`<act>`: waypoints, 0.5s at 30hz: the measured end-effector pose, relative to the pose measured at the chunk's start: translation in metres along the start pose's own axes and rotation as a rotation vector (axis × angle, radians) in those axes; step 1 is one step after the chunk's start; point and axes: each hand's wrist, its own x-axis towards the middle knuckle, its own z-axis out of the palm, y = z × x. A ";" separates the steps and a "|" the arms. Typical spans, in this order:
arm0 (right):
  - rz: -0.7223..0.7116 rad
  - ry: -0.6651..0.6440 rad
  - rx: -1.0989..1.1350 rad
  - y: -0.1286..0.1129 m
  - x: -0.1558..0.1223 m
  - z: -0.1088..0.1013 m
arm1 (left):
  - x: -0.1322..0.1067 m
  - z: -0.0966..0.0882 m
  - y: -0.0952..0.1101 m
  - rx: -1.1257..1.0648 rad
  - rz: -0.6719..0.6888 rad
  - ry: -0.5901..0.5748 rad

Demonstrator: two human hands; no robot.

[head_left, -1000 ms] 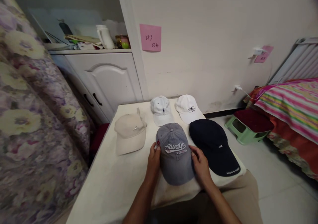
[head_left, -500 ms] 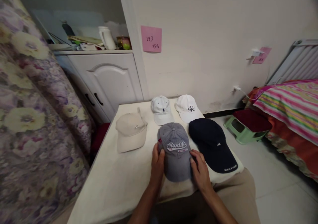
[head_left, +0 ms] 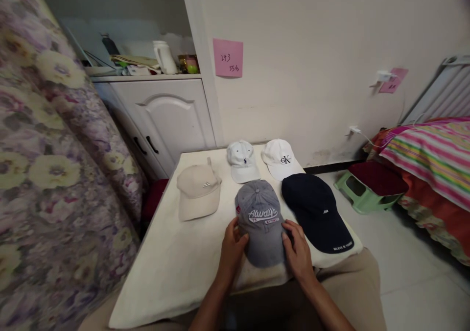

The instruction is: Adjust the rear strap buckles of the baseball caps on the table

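Observation:
A grey baseball cap [head_left: 259, 228] with "Always" in white lettering lies near the front edge of the cloth-covered table, brim towards me. My left hand [head_left: 232, 250] holds its left side, thumb by the brim and fingers curled at the edge. On the other side, my right hand [head_left: 296, 248] grips the cap where brim and crown meet. To the right is a navy cap [head_left: 312, 208]. A beige cap [head_left: 198, 191] sits at the left. Behind the grey one are a pale cap [head_left: 242, 162] with a small dark logo and a white cap [head_left: 279, 159] lettered "CK".
The table [head_left: 165, 272] backs onto a wall with a pink note [head_left: 228, 58]. A white cabinet [head_left: 172, 120] and a floral curtain [head_left: 69, 184] are at the left. A green stool [head_left: 370, 201] stands by the bed [head_left: 440, 150] on the right.
The whole view has shifted slightly, so things appear a little further right. My left hand has turned a little at the cap's side, its thumb now lower. The caps keep their places.

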 end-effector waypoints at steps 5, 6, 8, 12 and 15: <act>-0.006 0.001 0.016 -0.003 0.000 -0.002 | 0.003 0.002 -0.003 0.001 0.043 0.009; -0.003 -0.004 0.019 -0.004 -0.001 -0.003 | 0.003 0.002 -0.003 0.003 0.049 0.020; 0.007 -0.012 0.023 -0.005 -0.001 -0.004 | 0.003 0.004 -0.004 0.007 0.060 0.043; 0.007 -0.013 0.034 -0.005 -0.003 -0.004 | 0.007 0.003 -0.006 -0.004 0.047 0.091; -0.006 -0.003 0.035 -0.004 -0.003 -0.003 | 0.026 -0.003 -0.003 -0.029 -0.005 0.141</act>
